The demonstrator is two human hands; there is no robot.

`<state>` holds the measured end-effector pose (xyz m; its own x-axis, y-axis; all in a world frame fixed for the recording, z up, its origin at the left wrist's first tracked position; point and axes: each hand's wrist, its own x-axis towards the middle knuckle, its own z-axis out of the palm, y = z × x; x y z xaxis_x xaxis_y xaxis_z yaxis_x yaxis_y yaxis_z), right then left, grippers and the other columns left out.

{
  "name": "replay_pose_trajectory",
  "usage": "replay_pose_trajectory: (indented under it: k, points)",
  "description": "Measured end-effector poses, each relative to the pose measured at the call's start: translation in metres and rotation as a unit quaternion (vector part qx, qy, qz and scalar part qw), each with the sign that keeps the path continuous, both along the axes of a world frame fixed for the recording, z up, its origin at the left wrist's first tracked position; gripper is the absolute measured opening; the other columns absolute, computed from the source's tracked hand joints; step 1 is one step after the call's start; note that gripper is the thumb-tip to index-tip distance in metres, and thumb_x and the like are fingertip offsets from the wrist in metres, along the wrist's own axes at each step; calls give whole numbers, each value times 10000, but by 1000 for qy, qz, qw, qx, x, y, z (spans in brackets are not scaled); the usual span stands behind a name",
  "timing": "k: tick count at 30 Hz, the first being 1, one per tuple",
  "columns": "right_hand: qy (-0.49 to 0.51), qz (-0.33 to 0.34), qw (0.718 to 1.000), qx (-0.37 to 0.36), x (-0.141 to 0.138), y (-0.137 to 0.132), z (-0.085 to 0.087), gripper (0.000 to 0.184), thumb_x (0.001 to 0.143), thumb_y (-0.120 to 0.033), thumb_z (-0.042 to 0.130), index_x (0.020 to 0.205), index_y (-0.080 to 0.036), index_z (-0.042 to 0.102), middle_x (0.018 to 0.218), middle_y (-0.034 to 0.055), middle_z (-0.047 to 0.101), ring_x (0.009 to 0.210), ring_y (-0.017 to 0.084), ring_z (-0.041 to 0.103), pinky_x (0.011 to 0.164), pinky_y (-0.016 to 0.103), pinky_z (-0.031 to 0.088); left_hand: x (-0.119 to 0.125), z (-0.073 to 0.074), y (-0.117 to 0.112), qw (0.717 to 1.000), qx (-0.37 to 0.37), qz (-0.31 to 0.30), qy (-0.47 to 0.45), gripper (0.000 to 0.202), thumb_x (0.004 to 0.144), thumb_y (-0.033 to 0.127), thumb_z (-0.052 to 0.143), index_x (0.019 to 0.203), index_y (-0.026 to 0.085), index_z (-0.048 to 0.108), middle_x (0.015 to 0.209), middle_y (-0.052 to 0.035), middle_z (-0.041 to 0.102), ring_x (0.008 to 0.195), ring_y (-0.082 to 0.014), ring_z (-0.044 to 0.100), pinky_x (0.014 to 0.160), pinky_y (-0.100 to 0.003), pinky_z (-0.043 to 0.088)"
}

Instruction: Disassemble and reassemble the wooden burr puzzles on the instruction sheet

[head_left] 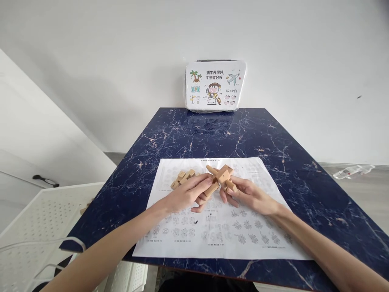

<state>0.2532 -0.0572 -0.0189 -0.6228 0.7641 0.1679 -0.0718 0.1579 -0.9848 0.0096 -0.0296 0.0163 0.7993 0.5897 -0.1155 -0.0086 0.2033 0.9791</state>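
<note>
A partly joined wooden burr puzzle (221, 177) of crossed pale sticks is held just above a printed paper sheet (219, 231). My left hand (187, 194) grips its left sticks with closed fingers. My right hand (247, 194) pinches its right side. Several loose notched wooden pieces (182, 177) lie on the sheet just behind my left hand.
The sheet lies on a dark blue marble-patterned table (304, 162). A white cartoon-printed case (215, 85) stands at the far edge against the wall. A white perforated basket (45, 219) sits low at the left. A clear plastic bottle (352, 171) lies on the floor at right.
</note>
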Motion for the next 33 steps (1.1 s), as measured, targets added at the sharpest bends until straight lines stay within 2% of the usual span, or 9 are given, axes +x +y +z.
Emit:
replay_pose_trajectory:
  k: [6, 12, 15, 18, 22, 25, 29, 33]
  points:
    - [-3, -81, 996, -26, -10, 0, -5, 261, 1105, -475, 524, 1097, -227, 606, 881, 22, 611, 579, 110, 426, 532, 300, 356, 2, -4, -1, 1000, -2, -2, -5, 298, 1098, 469, 468, 1016, 195, 551, 643, 99, 277, 445, -70, 236, 410, -221, 307]
    - [2, -106, 993, -42, -12, 0, -12, 257, 1093, -482, 552, 1163, -237, 589, 885, 16, 640, 550, 99, 448, 505, 289, 354, 3, -3, -2, 1000, -10, -6, 12, 329, 1108, 482, 452, 981, 195, 550, 661, 91, 254, 459, -72, 231, 417, -214, 317]
    - [24, -143, 989, -42, -12, 0, -13, 258, 1094, -461, 562, 1250, -260, 522, 909, 5, 665, 535, 94, 482, 500, 281, 368, 2, -3, 0, 999, -49, -2, -1, 300, 1116, 438, 440, 1004, 187, 560, 690, 76, 291, 470, -72, 265, 419, -207, 318]
    - [37, -164, 985, -24, -13, 0, -9, 235, 1095, -463, 560, 1177, -244, 537, 916, 11, 672, 534, 96, 508, 505, 289, 392, 1, -4, 4, 994, -103, -3, -25, 263, 1109, 399, 464, 979, 188, 551, 709, 64, 314, 495, -76, 294, 428, -198, 321]
    - [27, -168, 985, 8, -14, 0, -4, 301, 1117, -486, 489, 1071, -214, 610, 894, 25, 648, 551, 99, 500, 543, 309, 413, 0, -8, 8, 989, -143, -15, -48, 251, 1105, 395, 500, 967, 192, 551, 687, 83, 250, 488, -72, 195, 425, -177, 317]
    - [15, -163, 986, 9, -12, -1, -4, 313, 1119, -491, 482, 1054, -215, 615, 845, 9, 615, 542, 96, 455, 532, 306, 376, 0, -12, 9, 986, -155, -20, -50, 240, 1105, 404, 512, 994, 197, 558, 684, 87, 279, 469, -67, 181, 413, -170, 326]
    - [15, -130, 991, -22, -11, -2, -6, 313, 1118, -497, 485, 1063, -219, 616, 826, -2, 594, 520, 88, 406, 493, 292, 326, 0, -15, 10, 985, -166, -10, -39, 243, 1098, 409, 524, 1006, 191, 577, 662, 91, 286, 456, -70, 182, 389, -164, 313]
    - [54, -113, 990, -71, -14, -1, -3, 314, 1092, -516, 530, 1025, -220, 612, 847, 17, 630, 535, 103, 458, 524, 307, 371, 2, -11, 11, 986, -161, 17, -45, 298, 1108, 422, 487, 1020, 168, 617, 619, 101, 268, 436, -71, 163, 363, -163, 320]
